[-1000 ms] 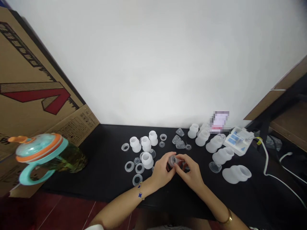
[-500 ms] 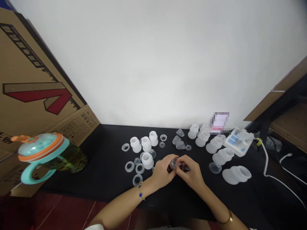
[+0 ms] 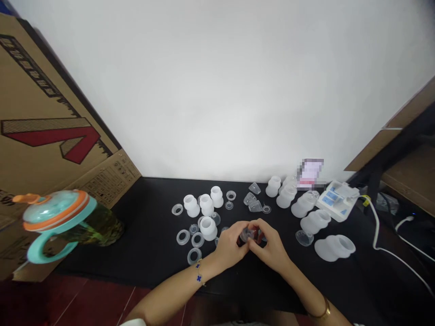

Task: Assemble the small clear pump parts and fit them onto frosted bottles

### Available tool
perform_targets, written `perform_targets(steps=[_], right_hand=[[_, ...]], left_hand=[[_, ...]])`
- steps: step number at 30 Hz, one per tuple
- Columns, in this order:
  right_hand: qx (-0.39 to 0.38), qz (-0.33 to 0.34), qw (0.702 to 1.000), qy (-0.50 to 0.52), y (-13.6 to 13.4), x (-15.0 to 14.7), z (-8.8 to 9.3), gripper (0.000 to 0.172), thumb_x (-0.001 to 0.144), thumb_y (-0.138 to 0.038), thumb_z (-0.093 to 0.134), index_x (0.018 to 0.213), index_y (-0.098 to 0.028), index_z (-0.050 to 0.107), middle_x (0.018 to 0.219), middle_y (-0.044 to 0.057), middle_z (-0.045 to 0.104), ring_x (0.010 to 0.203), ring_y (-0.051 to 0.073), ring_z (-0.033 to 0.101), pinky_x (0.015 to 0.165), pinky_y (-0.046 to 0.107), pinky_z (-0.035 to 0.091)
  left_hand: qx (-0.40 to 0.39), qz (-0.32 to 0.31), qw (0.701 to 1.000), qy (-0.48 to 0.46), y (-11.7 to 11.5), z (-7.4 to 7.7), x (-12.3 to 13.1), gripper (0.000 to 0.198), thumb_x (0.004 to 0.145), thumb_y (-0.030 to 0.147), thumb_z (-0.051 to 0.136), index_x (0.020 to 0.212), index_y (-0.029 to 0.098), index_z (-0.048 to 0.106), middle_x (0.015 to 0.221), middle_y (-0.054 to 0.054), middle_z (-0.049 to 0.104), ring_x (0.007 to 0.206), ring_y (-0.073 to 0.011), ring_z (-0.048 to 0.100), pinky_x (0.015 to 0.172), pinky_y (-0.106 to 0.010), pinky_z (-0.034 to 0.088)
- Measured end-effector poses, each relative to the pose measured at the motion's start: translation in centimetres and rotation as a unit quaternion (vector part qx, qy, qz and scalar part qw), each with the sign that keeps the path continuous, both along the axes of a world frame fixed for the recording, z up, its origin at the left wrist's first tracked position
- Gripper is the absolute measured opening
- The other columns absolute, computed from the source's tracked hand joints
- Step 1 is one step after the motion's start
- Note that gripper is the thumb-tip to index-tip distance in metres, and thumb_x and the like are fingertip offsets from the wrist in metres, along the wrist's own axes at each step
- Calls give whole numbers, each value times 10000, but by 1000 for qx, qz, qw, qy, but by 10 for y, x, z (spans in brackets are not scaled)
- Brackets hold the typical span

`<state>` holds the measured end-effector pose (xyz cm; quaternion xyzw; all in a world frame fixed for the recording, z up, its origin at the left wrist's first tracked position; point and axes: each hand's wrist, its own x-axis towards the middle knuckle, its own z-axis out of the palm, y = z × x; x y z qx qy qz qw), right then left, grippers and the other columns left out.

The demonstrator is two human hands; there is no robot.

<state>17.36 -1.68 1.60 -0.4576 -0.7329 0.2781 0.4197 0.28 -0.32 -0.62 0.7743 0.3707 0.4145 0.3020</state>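
Note:
Low over the black table, my left hand (image 3: 231, 244) and my right hand (image 3: 270, 242) meet fingertip to fingertip. Between them is a small clear plastic piece (image 3: 247, 234), partly hidden by the fingers; both hands are closed on it. To the left stand several white bottle-shaped pieces (image 3: 208, 228) with clear rings (image 3: 194, 256) and small discs around them. Just beyond my hands lie clear cone-shaped cups (image 3: 255, 206) and a small disc with a stem (image 3: 267, 209). White rounded bottles (image 3: 335, 248) lie or stand to the right of my right hand.
A tumbler with a turquoise handle (image 3: 50, 251) stands at the left by a cardboard box (image 3: 44, 104). At the right are a white box-like device (image 3: 336, 201) and a white cable (image 3: 376, 226). A white wall (image 3: 217, 99) closes off the back.
My right fingers have shifted slightly around the clear piece, and more of it shows between the hands. The things on the table have stayed in place.

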Motion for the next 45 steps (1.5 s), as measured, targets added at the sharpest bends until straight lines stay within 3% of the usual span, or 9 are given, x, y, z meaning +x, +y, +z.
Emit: perform_targets(steps=[6,14,20,24,27,33,36,41,45], right_hand=[[-24,5,1000,3,1,-3,-3,272,842,-224,694,1100,-256,614,1024,49,622,870,197,637,600,250,538],[-30,-1,998,62,2,-4,-4,109,830,-246,728,883,-228,634,1023,62,629,810,183,650,604,253,591],[2,-15,998,55,-1,-5,-5,166,842,-268,722,731,-218,610,996,83,643,846,215,674,598,259,598],[2,-20,998,61,0,-6,-4,98,836,-249,731,886,-229,649,1008,72,658,850,213,679,637,267,607],[3,-30,997,65,0,-6,-3,193,836,-259,743,1016,-242,675,1047,75,677,903,227,693,689,283,621],[0,-26,994,106,3,-3,-8,243,862,-313,740,1094,-251,701,1140,105,658,909,232,700,643,287,642],[2,-15,993,113,4,-2,-10,246,861,-316,739,1096,-252,701,1167,114,645,914,234,695,629,287,644],[-17,-18,991,131,3,-4,-11,233,852,-303,736,1062,-243,652,1160,97,657,861,207,701,651,281,636],[-14,-30,990,136,2,-4,-12,174,826,-270,734,953,-228,623,1104,74,654,776,173,685,631,258,614]], left_hand=[[-27,41,999,-12,2,-1,0,386,822,137,667,1196,233,646,1160,-40,741,1039,-223,701,912,-351,568],[-44,23,999,18,-2,1,1,542,779,105,664,1291,269,595,1175,-8,746,977,-212,722,894,-347,581],[-51,20,998,26,-2,2,0,534,804,135,669,1310,282,584,1216,-9,737,996,-214,725,918,-356,585],[-43,32,998,16,-2,1,1,492,831,198,701,1305,268,587,1227,-27,732,1029,-227,723,920,-363,586],[-36,49,998,5,-2,0,1,516,835,218,712,1327,252,562,1267,-49,707,1082,-235,703,955,-380,574],[-78,76,994,-3,-1,1,1,449,848,240,676,1278,245,550,1150,-35,717,768,-166,691,644,-288,579],[-91,68,994,-2,0,2,1,400,854,238,670,1241,245,568,1055,-14,740,769,-169,690,639,-277,565],[-53,37,998,2,0,3,0,470,866,169,602,1325,259,556,1245,-39,696,820,-172,688,662,-287,573],[-34,30,999,22,-1,2,-1,493,860,146,596,1340,257,567,1150,-28,720,789,-169,675,677,-289,575]])
